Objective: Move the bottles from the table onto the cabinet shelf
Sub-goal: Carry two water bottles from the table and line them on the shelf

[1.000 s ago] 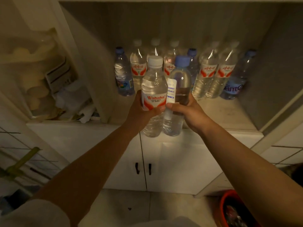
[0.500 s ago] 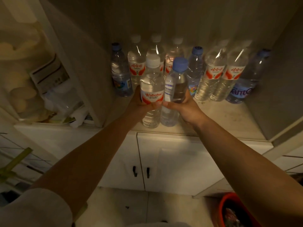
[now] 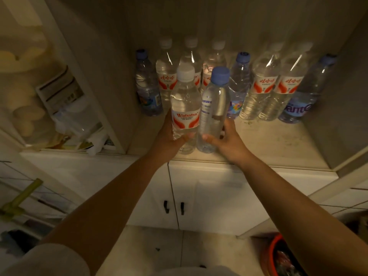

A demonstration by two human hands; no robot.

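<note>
- Fingers of left hand [image 3: 169, 136] are curled round white-capped bottle [image 3: 184, 108].
- Blue-capped bottle [image 3: 214, 110] is gripped by right hand [image 3: 227, 139].
- Both are set at cabinet shelf [image 3: 278, 144] front edge.

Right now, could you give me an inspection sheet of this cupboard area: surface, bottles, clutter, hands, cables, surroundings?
Surface: pale cabinet shelf, scuffed.
Job's things: white-capped bottle and blue-capped bottle upright side by side at the shelf's front edge; row of bottles along the back.
Clutter: bags and packets in the left compartment.
Hands: left hand grips the white-capped bottle; right hand grips the blue-capped one.
Cables: nothing seen.
Surroundings: cabinet doors with dark handles below; red-rimmed bin on the floor at right.
</note>
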